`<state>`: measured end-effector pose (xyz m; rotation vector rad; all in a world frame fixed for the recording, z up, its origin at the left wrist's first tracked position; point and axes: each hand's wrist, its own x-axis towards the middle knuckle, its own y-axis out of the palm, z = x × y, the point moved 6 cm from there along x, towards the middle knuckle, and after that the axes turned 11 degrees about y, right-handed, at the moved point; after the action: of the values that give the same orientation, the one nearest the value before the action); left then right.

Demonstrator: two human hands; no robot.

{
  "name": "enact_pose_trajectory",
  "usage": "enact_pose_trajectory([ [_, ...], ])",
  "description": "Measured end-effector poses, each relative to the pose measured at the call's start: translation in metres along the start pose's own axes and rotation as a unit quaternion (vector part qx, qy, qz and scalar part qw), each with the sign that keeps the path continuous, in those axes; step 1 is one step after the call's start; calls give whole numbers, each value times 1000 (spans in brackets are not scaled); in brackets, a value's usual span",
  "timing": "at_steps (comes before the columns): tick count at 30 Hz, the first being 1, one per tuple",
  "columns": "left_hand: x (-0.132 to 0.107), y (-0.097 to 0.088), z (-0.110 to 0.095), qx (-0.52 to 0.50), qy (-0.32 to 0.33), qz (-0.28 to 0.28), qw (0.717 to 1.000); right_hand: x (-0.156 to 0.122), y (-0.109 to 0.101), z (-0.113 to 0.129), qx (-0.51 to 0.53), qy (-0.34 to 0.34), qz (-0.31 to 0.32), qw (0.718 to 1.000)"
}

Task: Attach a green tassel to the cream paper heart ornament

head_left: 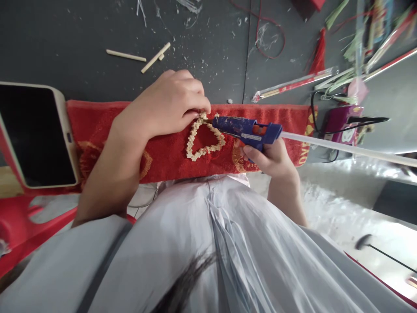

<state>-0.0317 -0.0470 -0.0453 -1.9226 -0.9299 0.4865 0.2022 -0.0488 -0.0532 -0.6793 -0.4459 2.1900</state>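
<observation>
A blue glue gun (239, 129) is gripped in my right hand (273, 158), with a long whitish glue stick (329, 145) running out of its back to the right. Its nozzle meets the top of a cream, beaded-looking loop (191, 148), roughly triangular, lying on a red towel (163, 163). With closed fingertips my left hand (177, 102) pinches the loop's upper end beside the nozzle. Some thin red thread shows at the loop's lower right.
A phone or tablet (29, 134) in a pale case lies at the left. Short wooden sticks (126, 55) and glue scraps are on the dark table (81, 30). Wrapped sticks (295, 84), a red tassel (319, 52) and a purple box (340, 124) with a black cable lie at the right.
</observation>
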Motion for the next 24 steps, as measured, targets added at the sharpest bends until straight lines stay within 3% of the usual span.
enact_pose_trajectory([
  [4, 0, -1, 1, -16, 7, -14, 1000, 0, 4, 3, -19, -21, -4, 1000],
  [12, 1, 0, -2, -1, -4, 25, 1000, -2, -2, 1, -7, -23, 13, 1000],
  [17, 0, -2, -1, -2, 4, -9, 1000, 0, 2, 0, -16, -14, 4, 1000],
  [24, 1, 1, 1, -1, -4, 7, 1000, -1, -1, 4, -42, -11, -7, 999],
])
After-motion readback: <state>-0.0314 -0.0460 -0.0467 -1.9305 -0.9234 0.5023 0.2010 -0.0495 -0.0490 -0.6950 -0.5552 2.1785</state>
